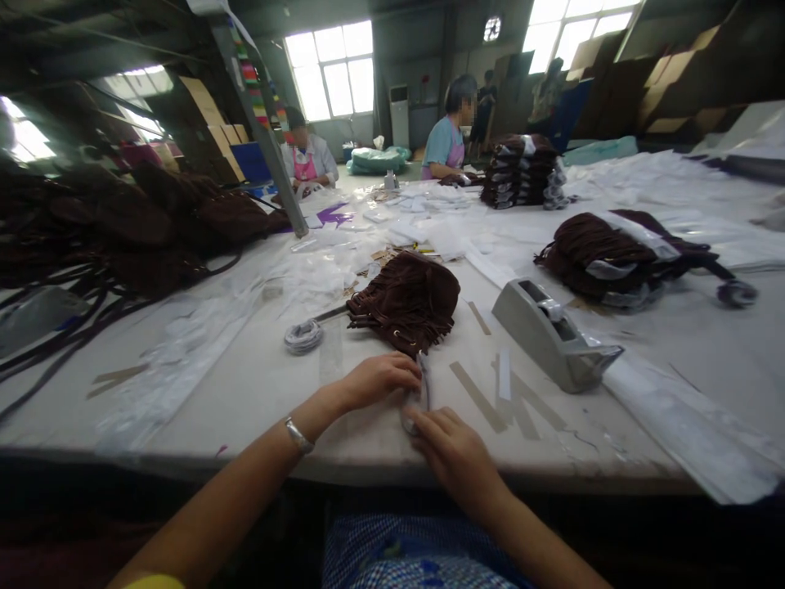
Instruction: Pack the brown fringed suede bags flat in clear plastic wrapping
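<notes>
A dark brown fringed bag (pixel 417 294) lies on the table in front of me. One end of its strap, coiled in a pale wrapping (pixel 303 336), rests to the left. On the near side, a second strap end with pale wrapping (pixel 423 393) runs down from the bag between my hands. My left hand (pixel 389 375) is closed on it just below the bag, fingers bent. My right hand (pixel 450 450) pinches its lower end near the table's front edge. The fingers partly hide the wrapping. A grey tape dispenser (pixel 552 335) stands to the right of my hands.
Cardboard strips (pixel 478 397) lie right of my hands. Brown bags (pixel 147 221) with long straps are heaped left, beside a metal post (pixel 270 123). A wrapped bag (pixel 619 254) and a stack of bags (pixel 521 172) sit right. Two people work across the table.
</notes>
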`<state>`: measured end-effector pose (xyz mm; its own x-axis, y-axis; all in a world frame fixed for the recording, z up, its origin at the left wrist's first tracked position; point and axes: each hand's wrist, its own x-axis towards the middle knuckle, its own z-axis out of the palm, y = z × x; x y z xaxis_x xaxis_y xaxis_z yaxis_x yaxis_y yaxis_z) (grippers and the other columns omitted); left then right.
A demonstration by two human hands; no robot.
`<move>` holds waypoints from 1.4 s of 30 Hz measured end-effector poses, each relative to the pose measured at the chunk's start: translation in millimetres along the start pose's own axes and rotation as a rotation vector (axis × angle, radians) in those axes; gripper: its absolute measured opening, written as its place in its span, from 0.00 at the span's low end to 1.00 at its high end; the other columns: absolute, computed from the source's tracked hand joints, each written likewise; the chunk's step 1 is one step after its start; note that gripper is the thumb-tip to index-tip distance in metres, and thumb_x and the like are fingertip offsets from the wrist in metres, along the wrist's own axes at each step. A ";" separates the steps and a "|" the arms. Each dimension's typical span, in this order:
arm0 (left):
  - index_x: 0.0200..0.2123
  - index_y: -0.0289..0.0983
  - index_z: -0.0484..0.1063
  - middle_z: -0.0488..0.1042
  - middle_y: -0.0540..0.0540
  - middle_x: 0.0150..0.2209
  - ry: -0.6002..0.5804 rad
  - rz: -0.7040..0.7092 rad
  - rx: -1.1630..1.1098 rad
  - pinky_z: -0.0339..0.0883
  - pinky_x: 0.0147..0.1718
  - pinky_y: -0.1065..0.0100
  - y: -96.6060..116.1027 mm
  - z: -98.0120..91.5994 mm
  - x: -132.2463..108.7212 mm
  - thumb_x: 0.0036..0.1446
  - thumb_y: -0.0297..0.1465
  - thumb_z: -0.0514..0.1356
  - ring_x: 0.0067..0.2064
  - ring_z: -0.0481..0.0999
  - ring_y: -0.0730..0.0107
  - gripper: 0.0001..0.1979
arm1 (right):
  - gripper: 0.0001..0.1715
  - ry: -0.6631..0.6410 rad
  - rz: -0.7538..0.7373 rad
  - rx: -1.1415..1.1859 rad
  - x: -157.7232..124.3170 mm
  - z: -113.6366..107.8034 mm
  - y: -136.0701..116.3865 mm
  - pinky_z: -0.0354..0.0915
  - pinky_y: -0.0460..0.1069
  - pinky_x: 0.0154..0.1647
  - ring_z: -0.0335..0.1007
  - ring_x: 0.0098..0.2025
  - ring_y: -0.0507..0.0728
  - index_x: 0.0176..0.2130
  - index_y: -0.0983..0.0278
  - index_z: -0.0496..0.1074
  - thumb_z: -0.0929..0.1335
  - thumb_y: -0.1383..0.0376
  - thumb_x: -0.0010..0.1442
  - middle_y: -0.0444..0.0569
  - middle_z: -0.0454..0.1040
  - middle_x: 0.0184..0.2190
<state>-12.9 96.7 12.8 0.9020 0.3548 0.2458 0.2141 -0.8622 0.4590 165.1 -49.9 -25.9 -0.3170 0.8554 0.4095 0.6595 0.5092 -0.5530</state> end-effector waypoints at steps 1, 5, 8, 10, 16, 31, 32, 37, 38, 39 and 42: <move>0.39 0.41 0.80 0.77 0.44 0.46 0.016 0.018 0.003 0.67 0.50 0.66 0.3 3.3 1.8 0.64 0.26 0.54 0.49 0.74 0.66 0.13 | 0.23 0.001 -0.008 0.000 -0.2 0.4 1.1 0.69 0.53 0.42 0.67 0.42 0.59 0.57 0.63 0.68 0.66 0.74 0.63 0.51 0.76 0.41; 0.43 0.45 0.79 0.75 0.45 0.45 0.178 -0.102 0.043 0.68 0.49 0.63 9.0 14.7 -0.6 0.60 0.27 0.60 0.48 0.73 0.64 0.11 | 0.19 0.004 -0.029 -0.006 0.0 2.5 4.0 0.68 0.52 0.40 0.66 0.40 0.59 0.52 0.60 0.72 0.64 0.73 0.64 0.50 0.75 0.39; 0.51 0.45 0.73 0.73 0.46 0.42 0.362 -0.393 -0.021 0.72 0.40 0.66 23.5 25.1 -7.1 0.57 0.28 0.62 0.41 0.74 0.67 0.18 | 0.18 0.012 -0.027 -0.001 0.0 3.2 3.8 0.68 0.52 0.40 0.66 0.40 0.59 0.51 0.61 0.73 0.63 0.73 0.64 0.50 0.75 0.39; 0.53 0.43 0.69 0.73 0.48 0.38 0.485 -0.592 -0.127 0.73 0.32 0.70 34.1 33.3 -12.4 0.56 0.29 0.62 0.35 0.75 0.70 0.20 | 0.18 0.013 -0.023 0.003 0.0 3.1 2.8 0.68 0.51 0.40 0.66 0.40 0.58 0.50 0.61 0.73 0.63 0.73 0.65 0.51 0.75 0.38; 0.40 0.38 0.67 0.77 0.46 0.35 0.687 -0.864 -0.555 0.76 0.32 0.67 60.9 51.1 -28.0 0.61 0.42 0.57 0.37 0.80 0.64 0.13 | 0.17 0.015 0.003 -0.005 2.1 1.4 -2.1 0.68 0.51 0.40 0.66 0.40 0.58 0.49 0.60 0.74 0.63 0.73 0.65 0.50 0.75 0.38; 0.38 0.37 0.73 0.77 0.47 0.38 0.562 -0.758 -0.344 0.76 0.41 0.66 67.8 45.2 -26.5 0.55 0.29 0.60 0.39 0.79 0.67 0.06 | 0.25 0.038 -0.207 0.244 -3.0 -2.3 7.6 0.71 0.50 0.51 0.72 0.51 0.55 0.55 0.62 0.71 0.60 0.77 0.63 0.52 0.76 0.51; 0.38 0.37 0.73 0.77 0.47 0.38 0.556 -0.740 -0.344 0.76 0.42 0.66 67.0 45.4 -26.6 0.56 0.29 0.60 0.40 0.79 0.67 0.06 | 0.24 0.059 -0.188 0.214 -0.1 -6.9 10.6 0.71 0.49 0.50 0.73 0.50 0.55 0.55 0.61 0.71 0.61 0.76 0.64 0.52 0.76 0.49; 0.39 0.38 0.74 0.77 0.47 0.38 0.528 -0.666 -0.352 0.76 0.43 0.65 62.9 43.4 -26.4 0.56 0.28 0.60 0.41 0.79 0.67 0.06 | 0.28 -0.011 -0.112 -0.178 29.9 -28.1 34.7 0.71 0.56 0.50 0.71 0.53 0.61 0.59 0.59 0.68 0.67 0.74 0.61 0.54 0.72 0.56; 0.39 0.38 0.74 0.78 0.47 0.39 0.519 -0.653 -0.352 0.77 0.43 0.65 61.9 42.8 -26.5 0.56 0.27 0.60 0.41 0.79 0.67 0.07 | 0.29 -0.066 -0.121 -0.223 37.2 -30.5 39.2 0.71 0.56 0.50 0.71 0.54 0.61 0.60 0.59 0.67 0.67 0.75 0.61 0.55 0.70 0.59; 0.40 0.38 0.74 0.78 0.47 0.39 0.511 -0.643 -0.352 0.77 0.43 0.65 61.0 42.2 -26.6 0.56 0.27 0.61 0.41 0.79 0.67 0.07 | 0.29 -0.122 -0.144 -0.243 44.3 -32.3 42.8 0.71 0.55 0.50 0.71 0.54 0.61 0.60 0.59 0.66 0.67 0.75 0.61 0.54 0.69 0.60; 0.41 0.39 0.73 0.78 0.47 0.39 0.494 -0.628 -0.359 0.77 0.43 0.65 58.5 42.0 -27.5 0.56 0.28 0.61 0.41 0.80 0.67 0.08 | 0.26 -0.270 -0.202 -0.215 62.5 -35.7 47.2 0.71 0.52 0.49 0.74 0.50 0.59 0.58 0.57 0.69 0.66 0.74 0.62 0.50 0.73 0.56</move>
<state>-9.4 21.4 -2.9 0.3739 0.9134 0.1609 0.4111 -0.3187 0.8541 200.7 24.3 -0.6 -0.6042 0.7486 0.2730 0.6840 0.6630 -0.3041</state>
